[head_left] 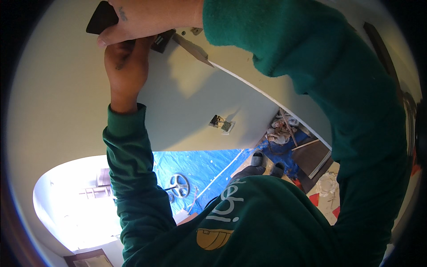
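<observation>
At far left, we are pinching one dark piece with the fingers of our right hand; our left hand's fingers we cannot tell.

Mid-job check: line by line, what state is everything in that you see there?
Right hand: seemingly closed on the black flat piece
Black flat piece: partly hidden by that hand
Left hand: raised, grip unclear
Wall fitting: uncovered, inner parts showing
Blue sheet: spread out, white-specked
Wheel-shaped thing: on the sheet
Crumpled material: heaped by the wall
Slippers: worn
</observation>
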Motion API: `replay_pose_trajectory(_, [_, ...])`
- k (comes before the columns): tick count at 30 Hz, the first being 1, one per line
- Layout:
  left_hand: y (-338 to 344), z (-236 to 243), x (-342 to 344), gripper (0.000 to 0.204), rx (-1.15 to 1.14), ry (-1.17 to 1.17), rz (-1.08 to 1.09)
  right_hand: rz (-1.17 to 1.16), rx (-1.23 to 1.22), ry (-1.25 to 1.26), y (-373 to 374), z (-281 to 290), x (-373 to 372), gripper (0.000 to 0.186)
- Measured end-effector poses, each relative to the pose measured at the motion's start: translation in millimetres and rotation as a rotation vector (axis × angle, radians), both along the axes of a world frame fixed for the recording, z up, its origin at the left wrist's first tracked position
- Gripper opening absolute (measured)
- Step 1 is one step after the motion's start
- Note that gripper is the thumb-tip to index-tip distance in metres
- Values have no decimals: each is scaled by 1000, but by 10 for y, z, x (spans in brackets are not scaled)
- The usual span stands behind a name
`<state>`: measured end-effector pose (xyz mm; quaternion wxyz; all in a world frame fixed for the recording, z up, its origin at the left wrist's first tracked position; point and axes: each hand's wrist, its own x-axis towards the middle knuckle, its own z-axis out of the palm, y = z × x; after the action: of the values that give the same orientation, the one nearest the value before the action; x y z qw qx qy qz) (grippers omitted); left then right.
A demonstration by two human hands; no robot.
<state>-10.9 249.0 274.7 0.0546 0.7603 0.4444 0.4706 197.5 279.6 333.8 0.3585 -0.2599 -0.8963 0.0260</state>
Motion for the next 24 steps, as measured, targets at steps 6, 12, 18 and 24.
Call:
replay_pose_trajectory(6, [-77,-4,-21,23,-36,-3,-13,148,2,70,-44,-36,104,44])
replay_pose_trajectory(12, [28,-17,46,21,-37,-14,-16,-33,-51,34,-93,44,43,45])
replay_pose_trajectory(18, [-114,79,-37,18,-122,2,-128,331,-10,195,5,-109,85,38])
replay_pose_trajectory(24, [-304,269,193,19,18,-81,-24,268,223,269,-310,125,191,25])
